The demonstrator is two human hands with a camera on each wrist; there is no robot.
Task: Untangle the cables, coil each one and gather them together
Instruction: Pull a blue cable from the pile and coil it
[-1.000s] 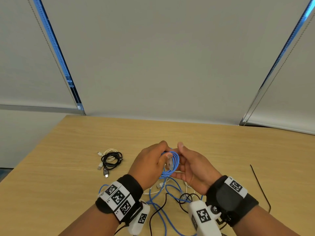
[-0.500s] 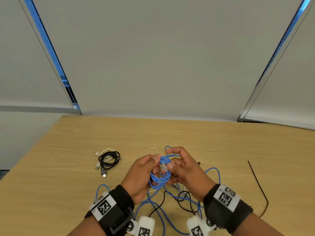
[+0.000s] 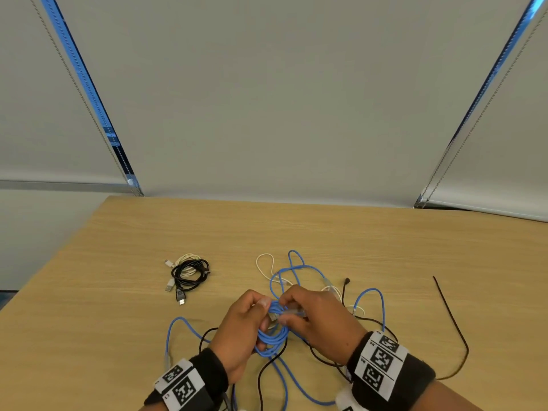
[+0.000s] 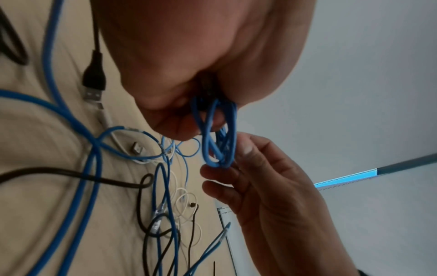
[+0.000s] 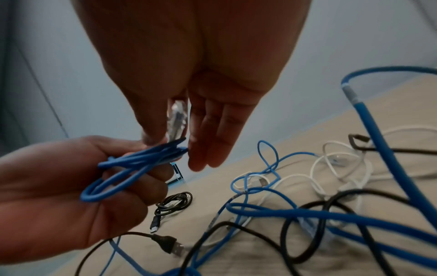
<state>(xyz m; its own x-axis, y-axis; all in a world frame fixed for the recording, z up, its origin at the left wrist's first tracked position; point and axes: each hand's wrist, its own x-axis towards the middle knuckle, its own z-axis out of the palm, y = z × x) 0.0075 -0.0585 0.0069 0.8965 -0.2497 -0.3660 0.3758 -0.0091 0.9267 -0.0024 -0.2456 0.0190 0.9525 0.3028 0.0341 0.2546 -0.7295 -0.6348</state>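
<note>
My left hand (image 3: 252, 317) grips a small coil of blue cable (image 3: 273, 339) just above the table; the coil (image 5: 132, 168) lies across its curled fingers. My right hand (image 3: 296, 310) pinches the cable's clear plug (image 5: 176, 117) between thumb and fingers at the top of the coil (image 4: 220, 134). Loose blue cable (image 3: 369, 295) trails from the coil into a tangle with a black cable (image 3: 268, 369) and a white cable (image 3: 264, 264) on the table. A coiled black and white bundle (image 3: 189, 272) lies to the left.
The wooden table (image 3: 326, 232) stretches to a wall with blinds. A thin black tie (image 3: 453, 324) lies alone at the right. A black USB plug (image 5: 169, 244) rests under my left hand. Bare tabletop shows at the far side and left front.
Both hands have sunk lower with the blue coil, close over the tangle. The right fingers have shifted onto the clear plug at the coil's top. The bundle at the left has not moved.
</note>
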